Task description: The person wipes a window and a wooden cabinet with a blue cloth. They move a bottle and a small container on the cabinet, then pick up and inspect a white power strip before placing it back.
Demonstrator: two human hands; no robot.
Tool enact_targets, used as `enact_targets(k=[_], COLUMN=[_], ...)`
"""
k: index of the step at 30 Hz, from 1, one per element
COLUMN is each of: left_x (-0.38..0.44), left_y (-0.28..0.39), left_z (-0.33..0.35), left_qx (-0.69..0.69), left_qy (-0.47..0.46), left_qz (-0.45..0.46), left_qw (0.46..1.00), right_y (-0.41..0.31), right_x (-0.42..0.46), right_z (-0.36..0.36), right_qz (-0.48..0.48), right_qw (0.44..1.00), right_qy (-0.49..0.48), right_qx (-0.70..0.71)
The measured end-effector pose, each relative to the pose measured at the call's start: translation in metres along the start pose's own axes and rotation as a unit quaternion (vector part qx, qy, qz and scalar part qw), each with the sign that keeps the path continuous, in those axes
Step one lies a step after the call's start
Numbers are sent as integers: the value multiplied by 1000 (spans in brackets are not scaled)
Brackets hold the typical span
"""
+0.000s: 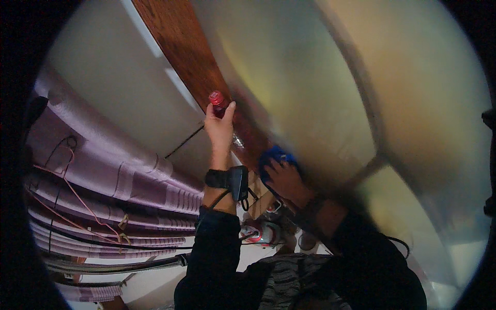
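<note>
My left hand (220, 126) is closed around a bottle with a red cap (216, 97), over a brown wooden ledge (182, 46). The bottle's body is mostly hidden by the fingers. My right hand (285, 178) lies on a blue object (277, 154), perhaps a cloth or bag, at the lower part of the ledge; its fingers are spread, and whether they grip it cannot be told. Between the hands, something clear and shiny (238, 142) rests on the ledge. A black device is strapped to my left wrist.
Purple striped curtains (143, 166) hang at the left, with wire hangers (85, 205) and dark cables before them. Large frosted panes (310, 77) stand along the right. Below are a cardboard box (259, 197) and a red and white round container (267, 233) on the floor.
</note>
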State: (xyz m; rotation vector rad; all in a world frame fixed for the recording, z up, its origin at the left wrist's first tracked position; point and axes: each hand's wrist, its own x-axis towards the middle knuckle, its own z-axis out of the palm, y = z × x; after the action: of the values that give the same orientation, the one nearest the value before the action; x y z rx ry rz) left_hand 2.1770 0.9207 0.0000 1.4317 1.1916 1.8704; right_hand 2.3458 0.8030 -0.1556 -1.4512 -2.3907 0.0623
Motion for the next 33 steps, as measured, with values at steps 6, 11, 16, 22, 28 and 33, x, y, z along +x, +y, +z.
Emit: enact_targets(k=[6, 11, 16, 22, 28, 33], left_x=[-14, -33, -47, -58, -60, -58], left_y=[-18, -17, -16, -6, -5, -6], left_z=[4, 28, 30, 29, 20, 12], left_qx=[71, 103, 97, 148, 129, 14], left_qy=[-15, -47, -62, -93, -106, -129], left_qz=[-17, -37, -34, -28, -53, -55], left_qw=[997, 993, 993, 984, 985, 990], right_y=[3, 14, 2, -1, -1, -7], right_x=[-62, -78, -82, -97, -98, -95], right_z=[-14, -7, -24, -29, -23, -39], right_qz=[-26, -9, -7, -7, 11, 34], right_qw=[997, 998, 997, 994, 995, 995], right_qy=[5, -14, -18, -3, 19, -10], right_qx=[-67, -58, -74, -107, -97, -97])
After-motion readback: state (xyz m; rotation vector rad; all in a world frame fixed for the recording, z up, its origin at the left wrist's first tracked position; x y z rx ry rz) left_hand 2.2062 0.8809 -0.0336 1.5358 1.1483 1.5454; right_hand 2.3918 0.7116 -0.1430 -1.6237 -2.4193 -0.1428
